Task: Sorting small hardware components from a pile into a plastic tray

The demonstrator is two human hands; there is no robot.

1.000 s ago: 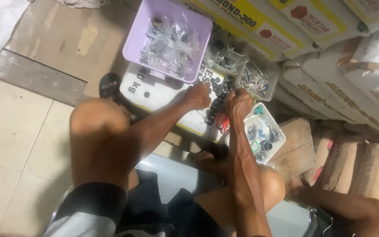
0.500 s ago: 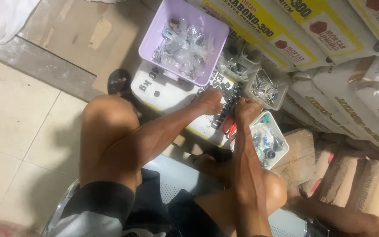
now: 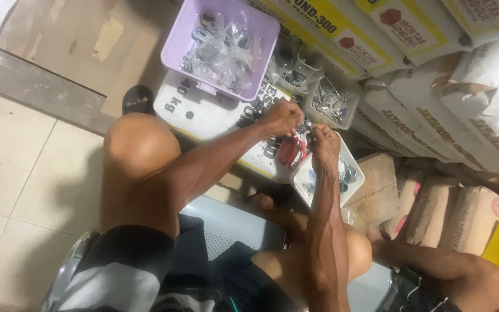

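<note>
My left hand [image 3: 282, 117] and right hand [image 3: 322, 143] met over the white sack [image 3: 203, 112], fingers pinched narrow round a small metal part [image 3: 304, 126] held betw. them, just above the red scissors [image 3: 291, 151]. Lilac tub [image 3: 220, 40] held bagged parts; clear tray [image 3: 331, 104] & white tray [image 3: 319, 176] had loose ones, so plenty left, I'd judge.

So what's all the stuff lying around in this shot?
tub: one, lilac, top centre, holding clear bags of metal parts
small trays: about three, white or clear, right of the tub, holding small metal parts
scissors: one, red handles, under the hands
sacks: many, white and brown, stacked at right
flat sack: one, white, under the tub
sandal: one, black, by the left knee
left hand: pinching small parts
right hand: meeting the left
</note>
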